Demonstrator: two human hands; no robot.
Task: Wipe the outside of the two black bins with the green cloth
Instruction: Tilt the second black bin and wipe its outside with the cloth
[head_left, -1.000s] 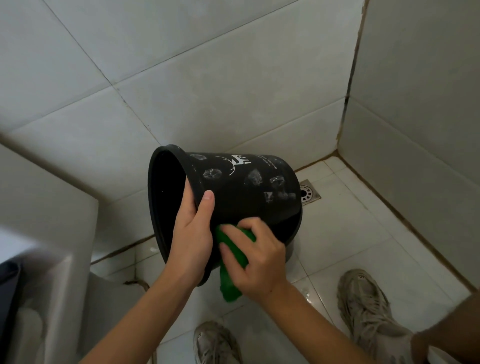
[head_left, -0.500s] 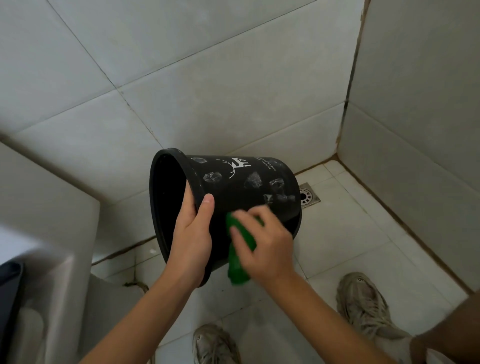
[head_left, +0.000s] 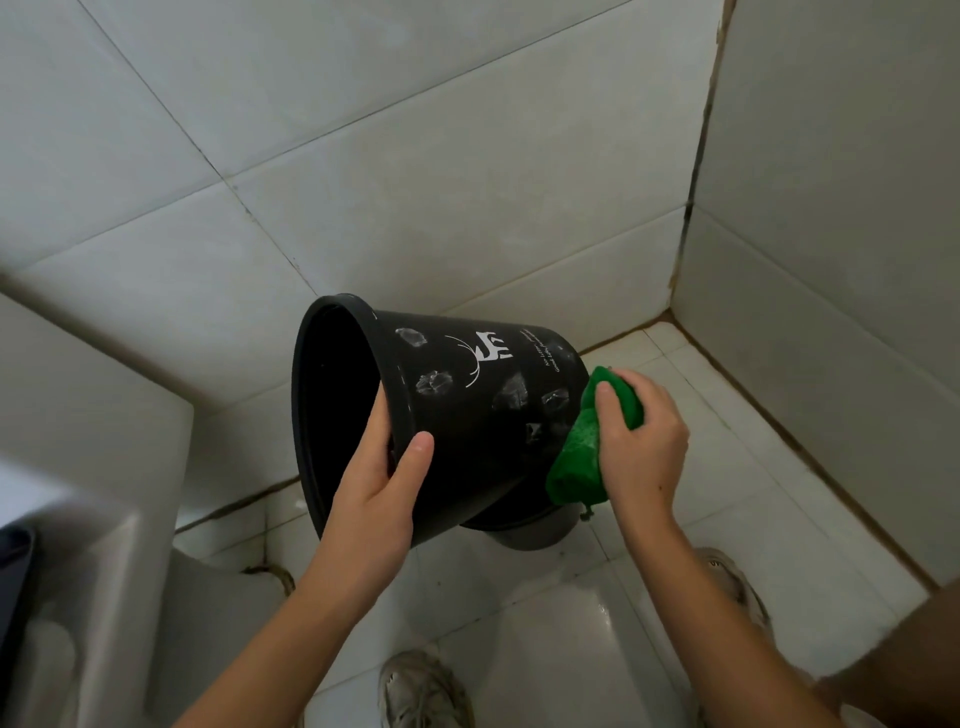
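Black bin (head_left: 467, 415) is held tilted in the air above the tiled floor (head_left: 727, 441), mouth to the left. Left hand (head_left: 374, 499) clamps its rim, thumb outside, fingers inside. Right hand (head_left: 641, 441) pinches the green cloth (head_left: 576, 462) against the base edge. Judged light, stiff, smooth plastic; the rim is the sound hold.

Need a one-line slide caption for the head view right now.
Left hand grips the tilted black plastic bin by its rim while right hand presses the green cloth against its lower side.

Single head view, looking steeply down, close over the tiled floor (head_left: 675, 613)
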